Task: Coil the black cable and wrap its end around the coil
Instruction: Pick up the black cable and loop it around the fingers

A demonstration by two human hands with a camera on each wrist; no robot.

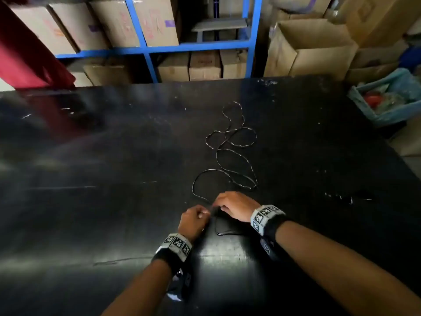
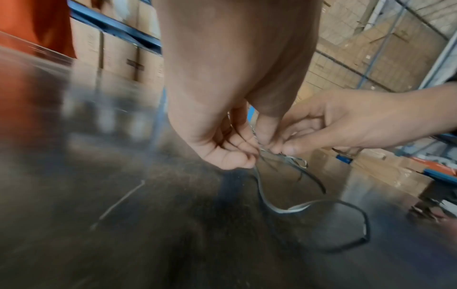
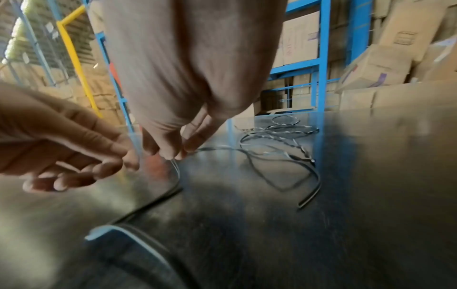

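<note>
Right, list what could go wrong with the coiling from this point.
1. Most of the black cable lies in loose overlapping loops on the table; pulling it in could knot them.
2. The left hand and right hand pinch it only at the fingertips, so the first small loop could slip free.
3. Black cable on a black top is hard to track.

Both forearms are reaching forward and converging, each wrist wearing a dark band with patterned marker tiles. The left hand is curling its fingers inward, thumb meeting them in a pinch. The right hand is lying palm down, its fingertips pointing downward and pinching close against those of the left hand, the two nearly touching.
</note>
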